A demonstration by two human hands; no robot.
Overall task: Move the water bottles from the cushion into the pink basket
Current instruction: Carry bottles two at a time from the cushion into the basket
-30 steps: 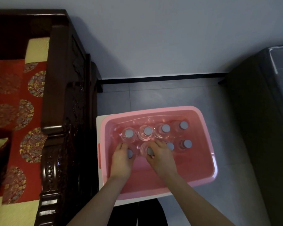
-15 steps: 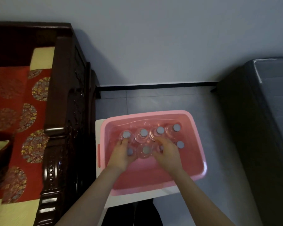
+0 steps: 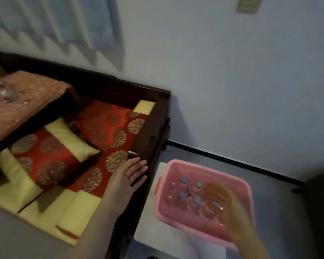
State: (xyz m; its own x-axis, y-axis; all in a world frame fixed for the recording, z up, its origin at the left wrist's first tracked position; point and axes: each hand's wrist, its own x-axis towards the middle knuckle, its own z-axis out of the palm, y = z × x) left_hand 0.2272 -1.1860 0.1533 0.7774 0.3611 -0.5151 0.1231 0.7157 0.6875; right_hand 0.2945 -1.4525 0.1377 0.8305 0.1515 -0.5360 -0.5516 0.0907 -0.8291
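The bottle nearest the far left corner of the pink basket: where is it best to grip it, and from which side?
Probably at the neck, just under its grey cap, coming straight down from above. The bottle stands upright, close beside other bottles and below the basket rim, so only its top is free.

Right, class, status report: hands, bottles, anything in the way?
Left hand open by sofa arm. Right hand blurred over pink basket, grip unclear. Water bottles upright in basket. Sofa arm stands between seat cushion and basket.
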